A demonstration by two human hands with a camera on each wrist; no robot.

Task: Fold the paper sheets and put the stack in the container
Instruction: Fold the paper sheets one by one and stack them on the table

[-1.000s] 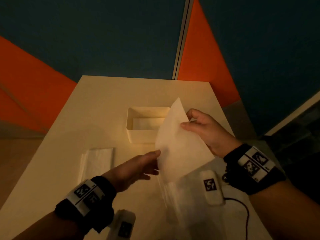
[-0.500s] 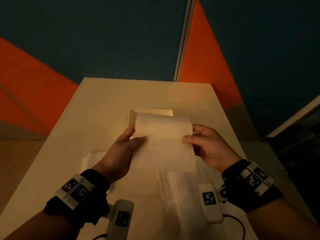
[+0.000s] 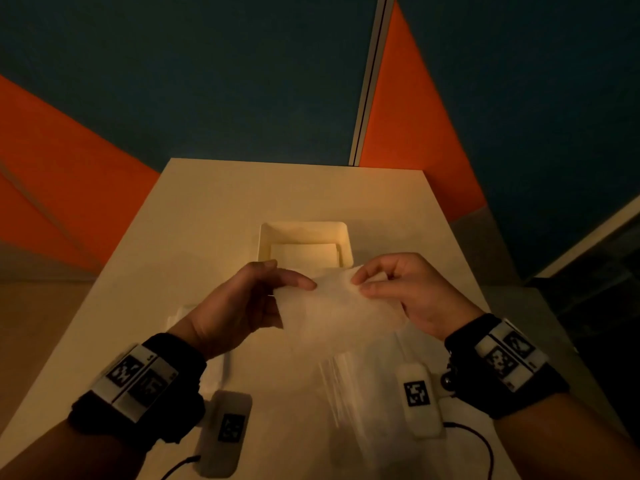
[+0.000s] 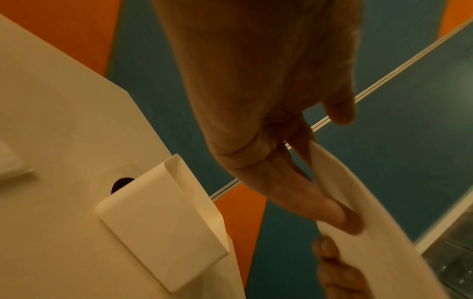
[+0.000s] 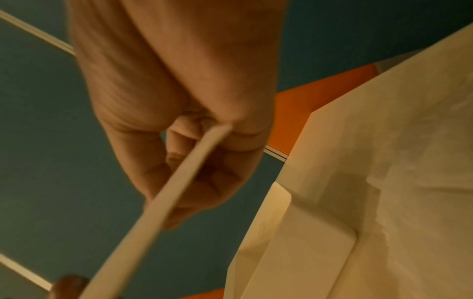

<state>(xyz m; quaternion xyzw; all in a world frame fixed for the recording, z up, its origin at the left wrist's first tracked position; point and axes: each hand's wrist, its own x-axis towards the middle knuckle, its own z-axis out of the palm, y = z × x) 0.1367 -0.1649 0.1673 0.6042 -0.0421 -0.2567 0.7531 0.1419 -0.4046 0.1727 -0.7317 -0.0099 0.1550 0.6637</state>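
A white paper sheet (image 3: 332, 306) hangs above the table in front of me, bent over on itself. My left hand (image 3: 249, 299) pinches its left edge with thumb and forefinger; the left wrist view shows those fingers on the sheet (image 4: 371, 212). My right hand (image 3: 408, 292) pinches the right top corner, and in the right wrist view the sheet (image 5: 163, 192) runs edge-on through its fingers. Just beyond my hands stands the white rectangular container (image 3: 341, 233) with a folded sheet (image 3: 304, 252) lying inside. More loose sheets (image 3: 349, 386) lie on the table under my hands.
A folded white stack (image 3: 180, 311) lies at the left, partly hidden by my left hand. The cream table (image 3: 194, 237) ends at orange and dark blue wall panels (image 3: 207, 81). Small tagged white devices (image 3: 228, 431) with cables sit near the front edge.
The sheet went from held upright, to stretched between both hands, to bent over low in front of the container. Both hands have moved closer together and lower.
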